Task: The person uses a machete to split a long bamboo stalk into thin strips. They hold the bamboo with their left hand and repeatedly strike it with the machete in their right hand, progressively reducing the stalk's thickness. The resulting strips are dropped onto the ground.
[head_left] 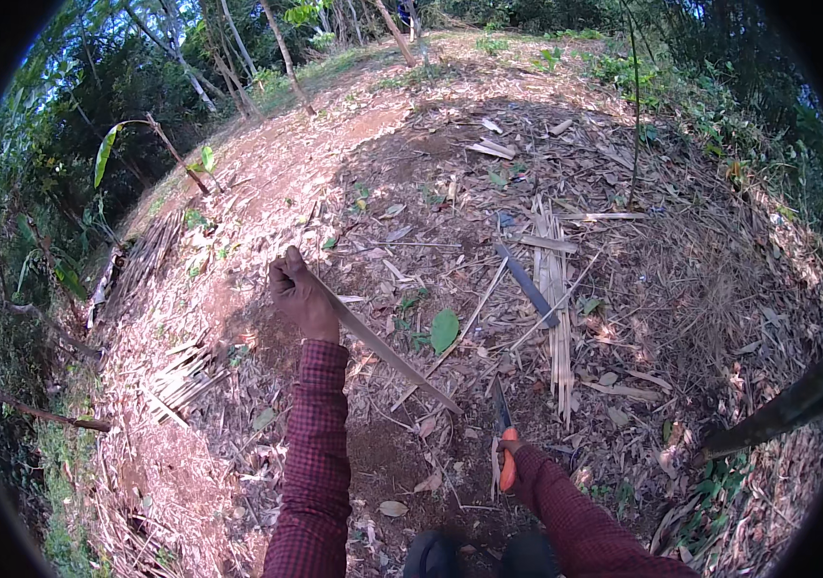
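My left hand [305, 301] is closed on one end of a long, flat bamboo strip [387, 352]. The strip slants down to the right, its far end close to the knife. In my right hand [524, 462] is the orange handle of a knife [508, 467], with the fingers wrapped round it. Its dark, narrow blade points up and away from me. Strip and blade look apart. Ahead on the ground, a long dark grey flat piece [527, 286], like a blade or sheath, lies across a bundle of pale split bamboo strips [554, 318].
Dry leaves and loose slivers cover the sloping ground. More split strips [182, 382] lie at the left. A thick dark stem [777, 400] leans in from the right, and a thin upright stem [636, 116] stands ahead. Trees border the slope. My feet [435, 556] are at the bottom edge.
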`<action>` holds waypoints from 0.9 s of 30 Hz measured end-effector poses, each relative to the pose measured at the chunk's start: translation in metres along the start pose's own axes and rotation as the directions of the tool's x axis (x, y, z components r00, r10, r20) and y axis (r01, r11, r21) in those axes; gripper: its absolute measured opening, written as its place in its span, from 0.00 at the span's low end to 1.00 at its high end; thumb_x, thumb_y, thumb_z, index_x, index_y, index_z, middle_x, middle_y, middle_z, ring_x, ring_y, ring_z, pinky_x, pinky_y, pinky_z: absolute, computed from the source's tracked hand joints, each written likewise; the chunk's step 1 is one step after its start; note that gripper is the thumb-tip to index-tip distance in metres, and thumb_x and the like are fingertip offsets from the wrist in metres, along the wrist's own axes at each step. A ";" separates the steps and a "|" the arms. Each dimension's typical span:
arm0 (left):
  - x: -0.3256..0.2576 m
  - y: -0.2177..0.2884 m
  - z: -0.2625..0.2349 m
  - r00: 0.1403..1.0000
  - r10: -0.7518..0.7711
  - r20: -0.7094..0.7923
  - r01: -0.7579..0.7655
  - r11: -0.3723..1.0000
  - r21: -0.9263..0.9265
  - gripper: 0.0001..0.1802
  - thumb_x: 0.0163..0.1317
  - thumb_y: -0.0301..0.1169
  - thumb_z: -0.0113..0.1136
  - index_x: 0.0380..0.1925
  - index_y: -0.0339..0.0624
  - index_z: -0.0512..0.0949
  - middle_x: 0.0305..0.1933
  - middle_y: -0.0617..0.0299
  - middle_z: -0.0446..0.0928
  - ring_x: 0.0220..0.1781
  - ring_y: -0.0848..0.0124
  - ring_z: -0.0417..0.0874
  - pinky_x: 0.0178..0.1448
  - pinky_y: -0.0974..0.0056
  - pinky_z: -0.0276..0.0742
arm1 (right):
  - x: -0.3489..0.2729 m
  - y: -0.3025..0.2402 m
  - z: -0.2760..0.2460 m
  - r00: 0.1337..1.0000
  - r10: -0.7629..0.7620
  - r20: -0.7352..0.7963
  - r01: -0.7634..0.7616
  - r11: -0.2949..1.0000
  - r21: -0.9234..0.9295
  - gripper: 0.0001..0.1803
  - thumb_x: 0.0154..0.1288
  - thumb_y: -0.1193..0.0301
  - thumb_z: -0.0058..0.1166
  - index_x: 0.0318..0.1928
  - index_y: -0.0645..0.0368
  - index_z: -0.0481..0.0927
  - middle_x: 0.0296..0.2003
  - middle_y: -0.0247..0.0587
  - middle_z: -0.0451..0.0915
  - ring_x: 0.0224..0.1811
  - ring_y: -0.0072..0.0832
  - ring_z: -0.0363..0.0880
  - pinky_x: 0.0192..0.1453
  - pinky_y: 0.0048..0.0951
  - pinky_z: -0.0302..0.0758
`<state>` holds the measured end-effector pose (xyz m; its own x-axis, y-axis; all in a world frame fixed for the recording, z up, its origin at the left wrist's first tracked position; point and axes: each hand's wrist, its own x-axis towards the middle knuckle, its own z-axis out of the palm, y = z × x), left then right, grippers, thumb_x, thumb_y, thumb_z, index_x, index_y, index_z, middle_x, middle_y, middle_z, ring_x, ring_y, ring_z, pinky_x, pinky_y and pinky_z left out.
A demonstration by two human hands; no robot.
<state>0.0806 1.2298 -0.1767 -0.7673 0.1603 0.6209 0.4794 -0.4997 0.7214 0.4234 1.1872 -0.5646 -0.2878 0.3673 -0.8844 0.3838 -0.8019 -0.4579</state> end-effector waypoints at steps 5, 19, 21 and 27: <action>-0.034 0.021 0.014 0.988 -0.052 0.142 0.065 0.994 -0.088 0.13 0.63 0.39 0.52 0.28 0.40 0.69 0.28 0.69 0.66 0.31 0.80 0.64 0.38 0.73 0.62 | -0.113 -0.062 0.025 0.858 -0.514 -0.010 0.510 0.854 -0.098 0.11 0.50 0.73 0.58 0.32 0.62 0.71 0.15 0.38 0.71 0.14 0.28 0.72 0.19 0.31 0.70; -0.064 0.109 -0.010 0.767 0.061 0.639 -0.220 0.960 0.173 0.11 0.53 0.29 0.63 0.37 0.39 0.79 0.37 0.62 0.71 0.32 0.78 0.73 0.32 0.74 0.72 | -0.324 -0.167 0.096 0.291 -0.948 0.128 0.941 0.260 -0.217 0.22 0.49 0.67 0.58 0.44 0.66 0.71 0.28 0.52 0.77 0.31 0.43 0.79 0.38 0.36 0.75; -0.064 0.112 -0.014 0.757 0.073 0.650 -0.229 0.960 0.159 0.11 0.52 0.27 0.63 0.37 0.38 0.78 0.38 0.61 0.71 0.31 0.78 0.75 0.33 0.74 0.74 | -0.326 -0.165 0.098 0.254 -0.961 0.113 0.947 0.223 -0.230 0.22 0.49 0.67 0.58 0.44 0.65 0.71 0.29 0.53 0.77 0.32 0.44 0.79 0.38 0.37 0.75; -0.070 0.116 -0.014 0.745 0.076 0.662 -0.209 0.970 0.123 0.11 0.51 0.24 0.64 0.35 0.36 0.76 0.39 0.61 0.72 0.32 0.78 0.77 0.33 0.74 0.76 | -0.332 -0.166 0.097 0.217 -0.972 0.092 0.952 0.190 -0.241 0.22 0.49 0.67 0.58 0.44 0.65 0.71 0.29 0.53 0.77 0.32 0.43 0.79 0.38 0.37 0.75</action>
<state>0.1844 1.1487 -0.1405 -0.2532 0.6453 0.7208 0.6776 -0.4135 0.6082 0.3702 1.1525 -0.1859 -0.5159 0.8158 0.2614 0.0107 0.3112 -0.9503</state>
